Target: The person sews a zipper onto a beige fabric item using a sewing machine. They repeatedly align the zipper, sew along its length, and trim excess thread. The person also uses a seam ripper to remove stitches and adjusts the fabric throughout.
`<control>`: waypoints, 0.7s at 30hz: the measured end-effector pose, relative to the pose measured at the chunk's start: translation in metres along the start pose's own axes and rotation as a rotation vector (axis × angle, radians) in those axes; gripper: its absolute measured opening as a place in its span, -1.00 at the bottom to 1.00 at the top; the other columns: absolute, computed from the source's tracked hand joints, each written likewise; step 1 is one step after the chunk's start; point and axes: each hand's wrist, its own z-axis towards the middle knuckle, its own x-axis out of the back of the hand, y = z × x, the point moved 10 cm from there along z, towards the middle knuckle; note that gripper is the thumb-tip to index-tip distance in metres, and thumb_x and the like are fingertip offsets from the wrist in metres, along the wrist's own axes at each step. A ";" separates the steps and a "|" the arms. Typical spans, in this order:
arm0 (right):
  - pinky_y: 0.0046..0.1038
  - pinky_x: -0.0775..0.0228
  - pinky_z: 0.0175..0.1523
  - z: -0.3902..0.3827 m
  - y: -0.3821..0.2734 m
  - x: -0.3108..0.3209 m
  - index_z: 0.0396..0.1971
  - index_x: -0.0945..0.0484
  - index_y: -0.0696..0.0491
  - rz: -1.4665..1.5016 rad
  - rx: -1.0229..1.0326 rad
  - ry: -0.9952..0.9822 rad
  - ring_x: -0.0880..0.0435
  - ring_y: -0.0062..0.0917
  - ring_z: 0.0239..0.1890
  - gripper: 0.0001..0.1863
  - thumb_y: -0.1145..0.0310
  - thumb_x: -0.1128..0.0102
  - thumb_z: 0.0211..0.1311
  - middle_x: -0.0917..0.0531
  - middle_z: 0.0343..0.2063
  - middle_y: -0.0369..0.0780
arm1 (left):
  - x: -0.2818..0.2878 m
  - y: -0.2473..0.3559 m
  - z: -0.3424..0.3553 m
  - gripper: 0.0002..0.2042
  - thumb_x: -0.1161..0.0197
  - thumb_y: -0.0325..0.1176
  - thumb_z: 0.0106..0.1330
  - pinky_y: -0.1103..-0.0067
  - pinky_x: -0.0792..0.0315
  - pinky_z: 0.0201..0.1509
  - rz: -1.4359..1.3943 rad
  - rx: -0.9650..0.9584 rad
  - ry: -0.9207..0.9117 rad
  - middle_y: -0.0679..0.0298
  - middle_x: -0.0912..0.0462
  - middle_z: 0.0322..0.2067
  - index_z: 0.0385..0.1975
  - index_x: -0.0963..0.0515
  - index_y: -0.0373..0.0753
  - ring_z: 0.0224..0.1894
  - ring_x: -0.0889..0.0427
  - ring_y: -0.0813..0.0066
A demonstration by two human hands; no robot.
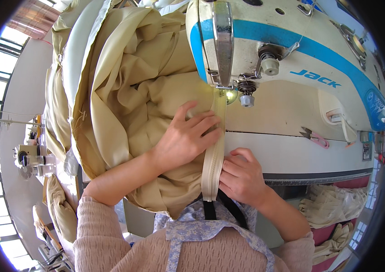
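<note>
A cream zipper (214, 170) runs down from beneath the needle area of a white-and-blue sewing machine (265, 41), its lower end hanging over the table's near edge. It lies along the right edge of a large bunched beige fabric (129, 104). My left hand (190, 136) rests on the fabric, thumb apart, bent fingertips touching the zipper's left side below the needle. Lower down, my right hand (243, 179) has its fingers curled at the zipper's right edge, closed on it; the fingertips are partly hidden.
Pink-handled thread snips (315, 137) lie on the machine bed at right. A dark ruler strip (319, 177) follows the table's front edge. Under it are bagged pale pieces (335, 204). More beige fabric (60, 208) is piled at left.
</note>
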 end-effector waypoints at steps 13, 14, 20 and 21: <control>-0.33 -0.44 0.07 0.041 0.046 0.006 -0.52 -0.65 0.05 -0.072 -0.059 0.031 -0.62 -0.47 -0.38 -0.90 0.49 -0.40 -0.09 -0.62 -0.45 -0.33 | -0.015 -0.046 0.025 -0.79 -0.33 -0.42 0.10 0.06 -0.34 0.40 0.003 -0.044 0.130 0.31 -0.63 -0.17 -0.24 -0.63 -0.13 -0.12 -0.69 0.41; -0.34 -0.44 0.06 0.042 0.047 0.008 -0.52 -0.65 0.06 -0.076 -0.057 0.042 -0.63 -0.46 -0.37 -0.90 0.50 -0.39 -0.10 -0.62 -0.45 -0.33 | -0.016 -0.048 0.027 -0.79 -0.34 -0.41 0.10 0.05 -0.33 0.41 -0.036 -0.066 0.149 0.31 -0.64 -0.17 -0.24 -0.64 -0.13 -0.11 -0.69 0.40; -0.16 -0.42 0.20 0.025 0.023 0.025 -0.10 -0.64 0.15 0.016 -0.227 0.040 -0.66 -0.23 0.02 -0.67 0.33 -0.39 0.16 -0.69 -0.04 -0.16 | 0.024 -0.067 0.010 -0.79 -0.42 -0.47 0.21 0.33 -0.56 0.05 -0.287 -0.060 0.115 0.24 -0.68 -0.16 -0.15 -0.69 -0.20 -0.10 -0.69 0.23; -0.13 -0.40 0.22 0.028 0.000 0.030 -0.07 -0.63 0.16 0.076 -0.185 0.010 -0.64 -0.23 0.06 -0.62 0.27 -0.41 0.17 -0.67 0.01 -0.15 | 0.038 -0.084 0.001 -0.86 -0.37 -0.49 0.29 0.35 -0.60 -0.07 -0.222 0.044 0.146 0.20 -0.68 -0.18 -0.17 -0.69 -0.24 -0.14 -0.69 0.17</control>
